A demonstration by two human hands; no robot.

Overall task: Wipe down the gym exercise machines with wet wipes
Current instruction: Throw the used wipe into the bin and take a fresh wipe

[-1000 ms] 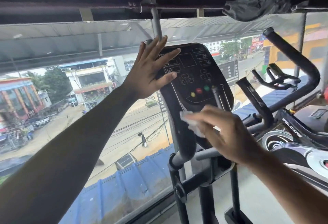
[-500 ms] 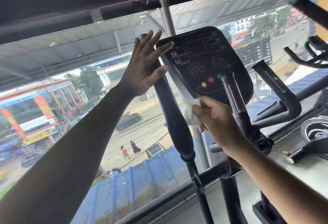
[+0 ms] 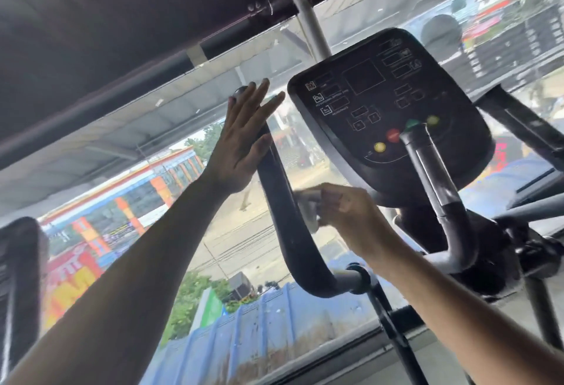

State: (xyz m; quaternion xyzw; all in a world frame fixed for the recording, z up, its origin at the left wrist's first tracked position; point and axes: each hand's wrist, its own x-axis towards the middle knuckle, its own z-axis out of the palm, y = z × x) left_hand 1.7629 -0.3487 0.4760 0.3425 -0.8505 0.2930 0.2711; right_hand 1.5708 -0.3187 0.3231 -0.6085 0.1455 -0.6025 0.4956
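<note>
A black elliptical machine fills the right half, with its console (image 3: pixel 393 103) carrying yellow, red and green buttons. Its curved black left handlebar (image 3: pixel 285 216) rises in the middle. My left hand (image 3: pixel 241 143) rests flat against the upper part of that bar, fingers spread and pointing up, not wrapped around it. My right hand (image 3: pixel 351 216) presses a crumpled white wet wipe (image 3: pixel 308 210) against the right side of the same bar, lower down. The right handlebar (image 3: pixel 436 183) stands in front of the console.
A large window (image 3: pixel 250 244) directly behind the machine looks onto a street and blue roofing. A dark ceiling beam (image 3: pixel 213 39) runs overhead. Part of another black machine (image 3: pixel 18 277) shows at the left edge. More grey and black bars (image 3: pixel 525 128) lie to the right.
The view has swung left and closer to the machine. My right hand with the wipe has shifted from the console's lower edge onto the left handlebar. My left hand stays on the bar's top.
</note>
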